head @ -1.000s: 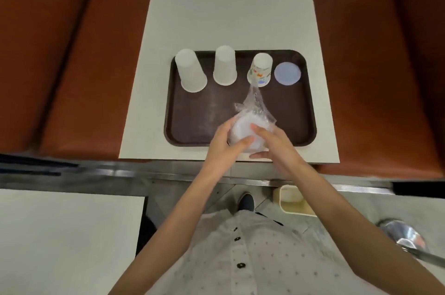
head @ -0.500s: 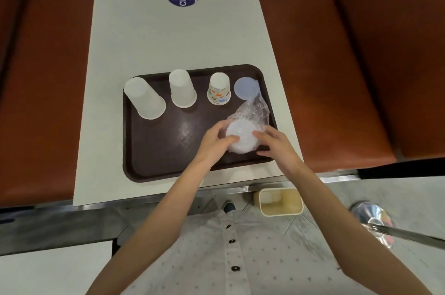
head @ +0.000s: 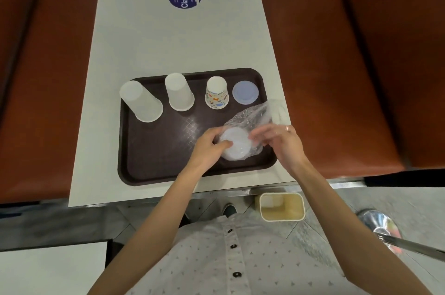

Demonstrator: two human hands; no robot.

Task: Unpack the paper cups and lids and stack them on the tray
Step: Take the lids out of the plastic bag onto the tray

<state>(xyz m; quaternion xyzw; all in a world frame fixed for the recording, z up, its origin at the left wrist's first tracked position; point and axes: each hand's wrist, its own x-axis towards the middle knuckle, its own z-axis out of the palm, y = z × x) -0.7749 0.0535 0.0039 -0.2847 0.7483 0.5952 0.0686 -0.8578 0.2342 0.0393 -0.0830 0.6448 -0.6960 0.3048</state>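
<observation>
Left hand (head: 207, 150) clamps the lids (head: 234, 147), right hand (head: 281, 143) pinches the bag (head: 252, 116), whose tail runs far-right, away from them.

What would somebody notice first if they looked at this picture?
Two hands meet over the near right of the dark brown plastic tray: the left hand grips a stack of white round lids and the right hand pinches the crinkly clear plastic bag around them. Along the tray's far edge stand three upside-down cups, then a pale blue round lid.
</observation>
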